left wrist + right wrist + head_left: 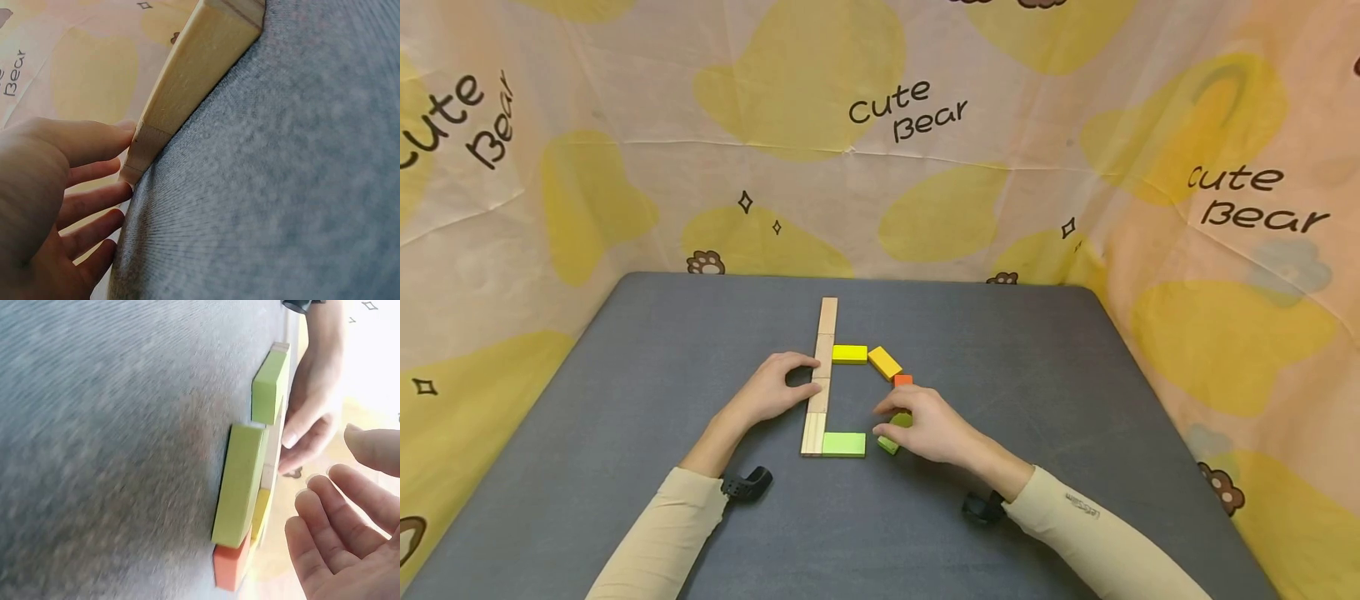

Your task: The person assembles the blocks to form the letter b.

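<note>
Several plain wooden blocks lie end to end in a straight row. My left hand is at the left side of this row, its thumb and index fingertips right at the wood, the other fingers loosely spread in the left wrist view. From the row, a yellow block, an amber block and an orange block curve round to the right. A light green block meets the row's near end. My right hand hovers over a darker green block, fingers relaxed and apart from it, partly hiding it in the head view.
The blocks lie on a dark grey table. Behind it and at both sides hangs a cloth printed with yellow patches and lettering. Black straps with small devices are on both wrists, low over the table.
</note>
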`<state>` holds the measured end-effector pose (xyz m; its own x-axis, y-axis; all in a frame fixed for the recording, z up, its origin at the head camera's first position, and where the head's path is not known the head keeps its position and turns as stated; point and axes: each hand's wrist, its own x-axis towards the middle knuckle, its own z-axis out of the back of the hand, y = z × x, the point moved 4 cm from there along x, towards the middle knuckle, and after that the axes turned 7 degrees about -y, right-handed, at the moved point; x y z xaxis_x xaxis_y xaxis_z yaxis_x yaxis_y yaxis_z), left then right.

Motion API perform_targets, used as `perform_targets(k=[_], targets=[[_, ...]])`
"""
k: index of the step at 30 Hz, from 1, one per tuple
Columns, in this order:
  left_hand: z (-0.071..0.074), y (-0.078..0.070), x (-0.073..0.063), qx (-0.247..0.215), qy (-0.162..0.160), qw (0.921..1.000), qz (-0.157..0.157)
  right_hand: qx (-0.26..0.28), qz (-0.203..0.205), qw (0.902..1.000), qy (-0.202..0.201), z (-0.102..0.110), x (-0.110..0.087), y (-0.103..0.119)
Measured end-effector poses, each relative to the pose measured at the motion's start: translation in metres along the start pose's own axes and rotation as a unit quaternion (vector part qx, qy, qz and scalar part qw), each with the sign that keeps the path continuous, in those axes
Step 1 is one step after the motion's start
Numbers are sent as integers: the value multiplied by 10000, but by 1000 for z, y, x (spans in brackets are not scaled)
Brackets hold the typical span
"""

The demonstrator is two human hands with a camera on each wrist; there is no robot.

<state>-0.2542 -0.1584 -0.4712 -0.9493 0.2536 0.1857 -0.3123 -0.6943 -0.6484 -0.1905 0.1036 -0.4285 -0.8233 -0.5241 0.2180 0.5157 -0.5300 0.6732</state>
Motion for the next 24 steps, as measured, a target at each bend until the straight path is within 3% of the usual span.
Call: perform_targets(k=[12, 24], targets=[[0, 1, 0, 30, 31, 10000, 59, -549, 128, 9981, -231, 11, -13, -16], [0, 0, -1, 1, 21, 10000, 37, -880, -168, 9959, -126, 7, -18, -25]])
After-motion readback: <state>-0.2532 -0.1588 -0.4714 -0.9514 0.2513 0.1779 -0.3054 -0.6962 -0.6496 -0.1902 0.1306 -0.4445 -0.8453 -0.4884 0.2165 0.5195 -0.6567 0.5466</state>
